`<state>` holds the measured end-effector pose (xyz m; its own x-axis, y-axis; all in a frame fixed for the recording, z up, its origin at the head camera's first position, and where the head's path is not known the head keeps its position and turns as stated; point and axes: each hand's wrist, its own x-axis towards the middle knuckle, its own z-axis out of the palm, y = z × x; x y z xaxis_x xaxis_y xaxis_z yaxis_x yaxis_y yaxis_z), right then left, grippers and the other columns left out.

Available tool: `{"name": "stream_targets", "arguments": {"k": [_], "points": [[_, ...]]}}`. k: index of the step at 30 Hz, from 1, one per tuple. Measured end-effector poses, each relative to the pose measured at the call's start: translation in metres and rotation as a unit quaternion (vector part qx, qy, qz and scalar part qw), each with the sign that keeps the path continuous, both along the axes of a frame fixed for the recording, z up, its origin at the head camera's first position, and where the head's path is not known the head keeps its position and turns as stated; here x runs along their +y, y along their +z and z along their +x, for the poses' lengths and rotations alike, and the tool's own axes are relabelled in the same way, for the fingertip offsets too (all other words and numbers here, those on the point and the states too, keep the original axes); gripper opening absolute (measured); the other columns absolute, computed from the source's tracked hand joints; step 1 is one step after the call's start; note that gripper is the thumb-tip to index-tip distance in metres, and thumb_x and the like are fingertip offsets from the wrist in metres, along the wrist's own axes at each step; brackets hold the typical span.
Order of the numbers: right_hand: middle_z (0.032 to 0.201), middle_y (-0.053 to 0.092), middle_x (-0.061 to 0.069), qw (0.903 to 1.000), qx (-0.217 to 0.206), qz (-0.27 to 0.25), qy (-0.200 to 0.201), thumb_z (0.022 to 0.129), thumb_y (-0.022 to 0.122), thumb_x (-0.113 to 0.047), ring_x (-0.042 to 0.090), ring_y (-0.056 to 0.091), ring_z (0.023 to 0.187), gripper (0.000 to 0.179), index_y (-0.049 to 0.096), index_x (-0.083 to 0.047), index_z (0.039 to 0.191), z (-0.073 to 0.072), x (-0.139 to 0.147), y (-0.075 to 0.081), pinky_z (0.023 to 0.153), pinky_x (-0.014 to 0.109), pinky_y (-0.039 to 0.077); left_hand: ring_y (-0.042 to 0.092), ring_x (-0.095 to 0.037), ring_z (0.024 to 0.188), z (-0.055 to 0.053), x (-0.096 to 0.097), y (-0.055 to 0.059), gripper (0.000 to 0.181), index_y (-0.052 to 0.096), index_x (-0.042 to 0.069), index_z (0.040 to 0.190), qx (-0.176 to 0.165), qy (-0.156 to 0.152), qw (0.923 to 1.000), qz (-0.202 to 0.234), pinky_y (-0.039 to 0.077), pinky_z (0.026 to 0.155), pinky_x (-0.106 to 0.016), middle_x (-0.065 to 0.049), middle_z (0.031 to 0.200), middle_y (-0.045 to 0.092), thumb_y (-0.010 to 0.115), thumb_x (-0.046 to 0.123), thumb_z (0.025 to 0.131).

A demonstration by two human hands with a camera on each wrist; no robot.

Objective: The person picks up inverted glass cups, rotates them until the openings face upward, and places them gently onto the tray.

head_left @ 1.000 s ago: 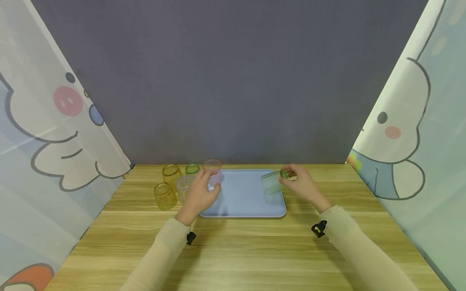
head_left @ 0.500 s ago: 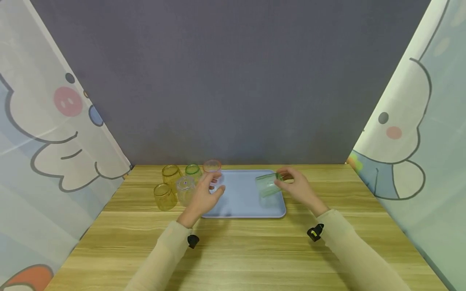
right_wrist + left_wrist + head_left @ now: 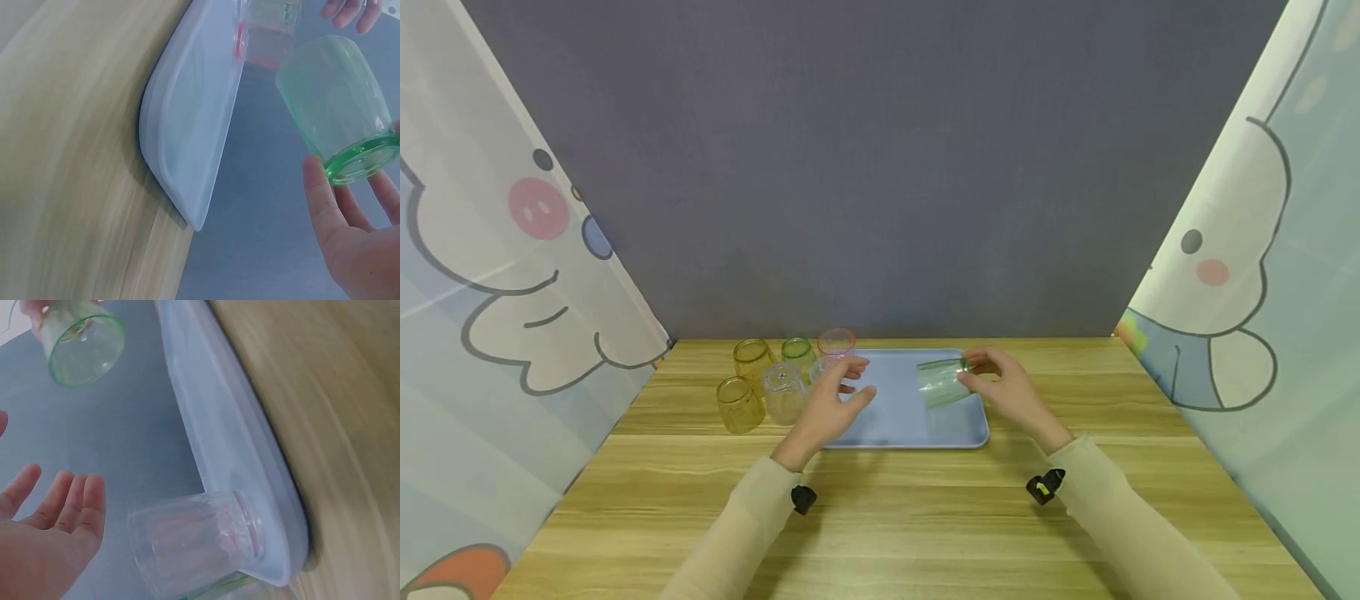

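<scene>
My right hand (image 3: 1006,398) grips a green glass (image 3: 943,383) by its base end, holding it above the light blue tray (image 3: 891,417). The glass lies tilted on its side, its mouth toward the left. Over the tray's left part, my left hand (image 3: 826,412) has its fingers apart and holds nothing. Beside its fingertips, a clear glass (image 3: 194,540) stands on the tray's corner in the left wrist view, partly hidden by that hand in the head view. A pink-rimmed glass (image 3: 837,342) is just behind it.
Left of the tray on the wooden table (image 3: 895,517) are two yellow glasses (image 3: 741,406), another green glass (image 3: 798,354) and a clear glass (image 3: 785,393). A dark grey panel (image 3: 887,167) rises behind the table. Printed curtains (image 3: 1225,275) hang at both sides.
My right hand has carried the green glass leftward over the tray. My left hand has shifted slightly right, away from the clear glass on the table.
</scene>
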<state>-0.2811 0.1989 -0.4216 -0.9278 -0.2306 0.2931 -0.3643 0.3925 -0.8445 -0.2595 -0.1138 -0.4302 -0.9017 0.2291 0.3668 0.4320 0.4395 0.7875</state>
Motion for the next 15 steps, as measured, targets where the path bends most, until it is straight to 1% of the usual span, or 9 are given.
{"name": "stream_targets", "arguments": {"k": [4, 6, 8, 11, 15], "points": [[0.124, 0.063, 0.020, 0.9999, 0.006, -0.011, 0.004, 0.096, 0.072, -0.019, 0.037, 0.060, 0.116, 0.043, 0.059, 0.000, 0.132, 0.003, -0.002, -0.001, 0.090, 0.042, 0.052, 0.054, -0.032, 0.120, 0.001, 0.002, -0.003, 0.044, 0.056, 0.010, 0.138, 0.006, -0.021, 0.9998, 0.005, 0.049, 0.097, -0.048, -0.008, 0.133, 0.057, 0.070, 0.020, 0.097], [0.124, 0.063, 0.019, 0.9997, 0.009, -0.021, 0.008, 0.096, 0.072, -0.017, 0.036, 0.061, 0.115, 0.041, 0.060, -0.001, 0.131, 0.004, -0.004, -0.002, 0.090, 0.040, 0.052, 0.054, -0.031, 0.121, 0.002, 0.004, -0.004, 0.044, 0.056, 0.010, 0.138, 0.006, -0.027, 0.9996, 0.005, 0.049, 0.097, -0.050, -0.008, 0.134, 0.057, 0.069, 0.021, 0.097], [0.124, 0.063, 0.019, 0.9995, 0.011, -0.029, 0.011, 0.096, 0.071, -0.017, 0.035, 0.061, 0.114, 0.039, 0.061, -0.001, 0.130, 0.005, -0.006, -0.003, 0.089, 0.038, 0.052, 0.053, -0.031, 0.121, 0.003, 0.005, -0.004, 0.045, 0.056, 0.011, 0.139, 0.003, -0.031, 0.9995, 0.005, 0.049, 0.098, -0.051, -0.008, 0.134, 0.057, 0.070, 0.022, 0.097], [0.124, 0.063, 0.018, 0.9991, 0.011, -0.037, 0.015, 0.096, 0.071, -0.016, 0.034, 0.061, 0.113, 0.036, 0.062, -0.002, 0.129, 0.007, -0.009, -0.004, 0.087, 0.038, 0.053, 0.052, -0.029, 0.122, 0.005, 0.006, -0.004, 0.046, 0.055, 0.012, 0.140, -0.008, -0.035, 0.9993, 0.004, 0.047, 0.099, -0.053, -0.006, 0.135, 0.055, 0.069, 0.023, 0.098], [0.124, 0.063, 0.017, 0.9989, 0.010, -0.042, 0.017, 0.096, 0.071, -0.017, 0.033, 0.061, 0.114, 0.036, 0.062, -0.004, 0.129, 0.010, -0.011, -0.004, 0.087, 0.039, 0.053, 0.051, -0.029, 0.124, 0.006, 0.008, -0.003, 0.047, 0.054, 0.014, 0.141, -0.017, -0.040, 0.9991, 0.003, 0.047, 0.101, -0.051, -0.005, 0.136, 0.054, 0.069, 0.023, 0.098]]}}
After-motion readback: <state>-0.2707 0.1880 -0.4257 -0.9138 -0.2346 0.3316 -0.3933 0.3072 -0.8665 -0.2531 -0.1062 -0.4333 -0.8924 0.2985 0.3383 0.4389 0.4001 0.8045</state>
